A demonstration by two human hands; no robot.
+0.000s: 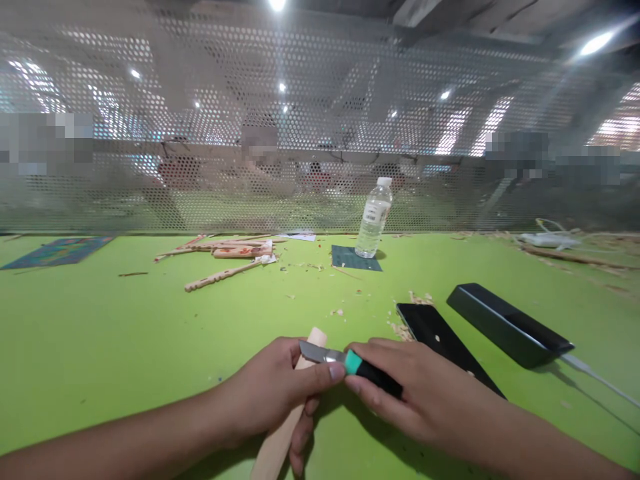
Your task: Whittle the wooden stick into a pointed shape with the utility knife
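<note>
From my station, I have both hands at work low over a green tabletop [125, 340]. My left hand [280, 387] is closed around a pale wooden strip [280, 443], which slants up and away between thumb and fingers, its far end clear of my grip. My right hand [410, 383] is wrapped around the black handle of a utility knife [377, 378] with a teal collar; its blade [313, 352] lies across the strip near that far end, and my left thumb rests alongside it.

Just beyond my right hand I see a black phone [437, 337] and, to its right, a black box-shaped device [505, 320] with a white cable [595, 373]. Farther off, a clear water bottle [373, 223] stands on a dark sheet [344, 260]. Left of it lie carved wooden sticks [220, 277], before a perforated screen [310, 60].
</note>
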